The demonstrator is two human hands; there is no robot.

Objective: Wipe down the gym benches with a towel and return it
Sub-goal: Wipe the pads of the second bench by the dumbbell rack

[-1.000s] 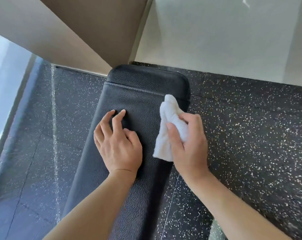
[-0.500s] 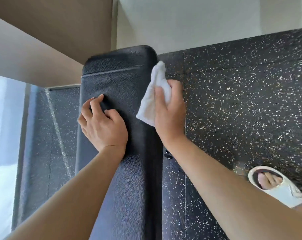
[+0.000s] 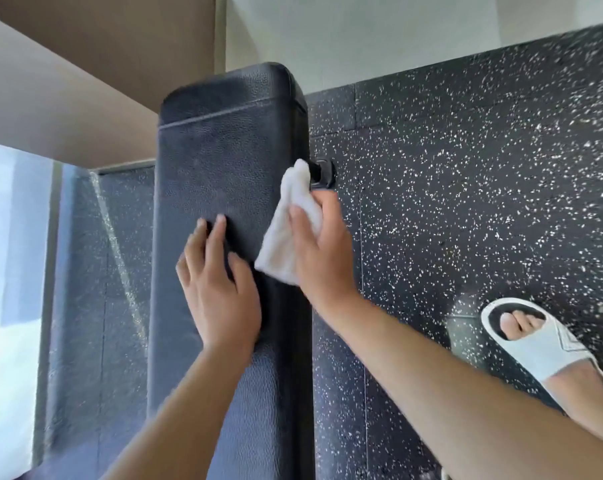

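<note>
Your right hand [image 3: 322, 247] grips 1 white towel [image 3: 286, 233], thumb over the cloth on top, fingers wrapped round its far side, pressing it vs the right edge of the bench pad. Towel is bunched, 1 end poking up toward 12 o'clock past your fingertips, the other flaring out at 7 o'clock below the thumb. Your left hand [image 3: 217, 289] lies flat on top of the pad at 9 o'clock from the towel, fingers straight and relaxed, holding nothing, thumb tip just beside the towel's lower corner. So 2 hands, 2 bare forearms, both coming in from 6 o'clock.

1 bench [image 3: 224, 161] in view: black pebbled pad running from 6 to 12 o'clock, 1 stitched seam across near its far rounded end. At 1 o'clock from your right hand, just beside the towel's top end, 1 black frame part [image 3: 322, 173] sticks out from under the pad; can't tell what it is exactly.

Out at 4 o'clock, 1 foot in 1 white slide sandal [image 3: 535, 344], toes showing, on black rubber floor [image 3: 466, 168] w/ white flecks. Floor shows on both sides of the bench. At 12 o'clock a pale wall [image 3: 362, 36]; at 10 o'clock a tan panel [image 3: 68, 81]; at 9 o'clock bright glass [image 3: 6, 271].
</note>
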